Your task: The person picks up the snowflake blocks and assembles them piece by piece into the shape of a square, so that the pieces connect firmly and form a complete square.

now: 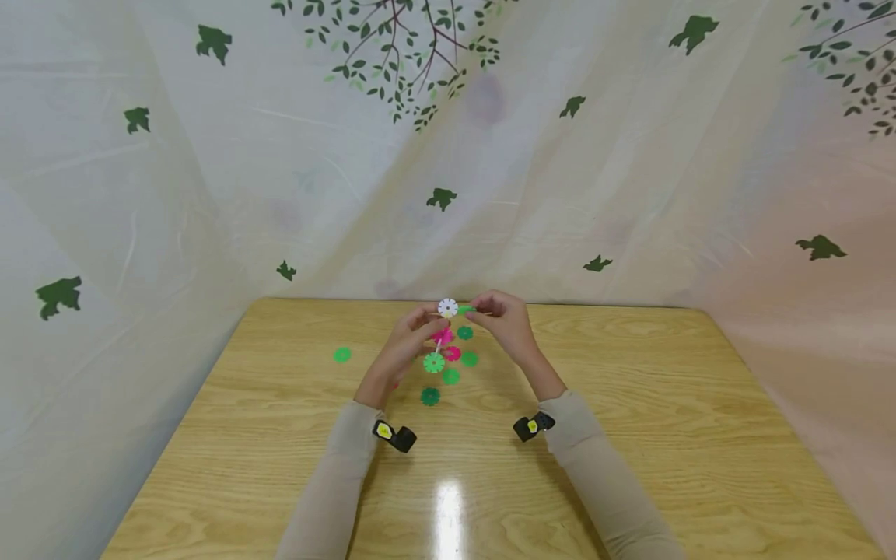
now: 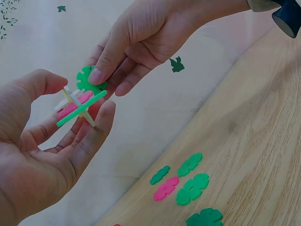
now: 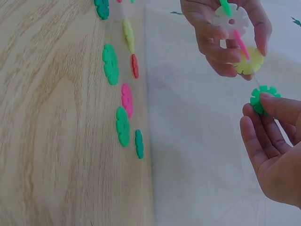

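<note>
My left hand [image 1: 400,350] holds a small cluster of slotted plastic discs between thumb and fingers above the table. The cluster joins a white disc [image 1: 448,308], a pink disc [image 2: 75,104], a green disc [image 1: 434,362] and a yellow disc [image 3: 252,61], set at angles to one another. Beside it, my right hand [image 1: 509,325] pinches a single green disc [image 2: 84,79] between thumb and fingers. That disc's edge is close to the cluster; whether they touch, I cannot tell.
Several loose discs lie on the wooden table [image 1: 630,404] below the hands, among them a dark green disc [image 1: 430,397], a pink disc [image 3: 126,100] and a lone green disc [image 1: 342,355] to the left. A pale curtain [image 1: 532,233] hangs behind the far edge.
</note>
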### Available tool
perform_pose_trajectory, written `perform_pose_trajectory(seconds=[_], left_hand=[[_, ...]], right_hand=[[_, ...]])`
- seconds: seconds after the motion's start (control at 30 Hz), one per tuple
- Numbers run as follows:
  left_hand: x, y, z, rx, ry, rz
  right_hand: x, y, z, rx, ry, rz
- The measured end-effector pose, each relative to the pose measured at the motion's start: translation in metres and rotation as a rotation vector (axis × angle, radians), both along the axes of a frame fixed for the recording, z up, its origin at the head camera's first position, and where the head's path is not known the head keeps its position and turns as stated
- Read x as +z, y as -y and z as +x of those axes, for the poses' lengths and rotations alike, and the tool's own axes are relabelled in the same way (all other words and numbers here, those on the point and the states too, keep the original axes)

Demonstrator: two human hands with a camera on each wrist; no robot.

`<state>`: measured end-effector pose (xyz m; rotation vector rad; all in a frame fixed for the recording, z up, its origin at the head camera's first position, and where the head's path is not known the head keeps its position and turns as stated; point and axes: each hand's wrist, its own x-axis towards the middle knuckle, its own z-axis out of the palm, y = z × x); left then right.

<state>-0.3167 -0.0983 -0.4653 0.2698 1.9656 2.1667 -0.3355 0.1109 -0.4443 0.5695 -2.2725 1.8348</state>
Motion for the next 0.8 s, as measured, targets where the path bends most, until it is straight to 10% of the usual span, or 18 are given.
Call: perform_pose_trajectory(seconds=[0.27,0.8], left_hand=[[-0.001,-0.001,0.001,-0.005,0.015,-0.017],[0.001,0.000,0.001,0.042,0.054,0.033]], right_hand=[[0.027,0.006,0.022,0.025,-0.011,-0.015],[0.024,0.006,0.024,0.046,-0.023,0.020]])
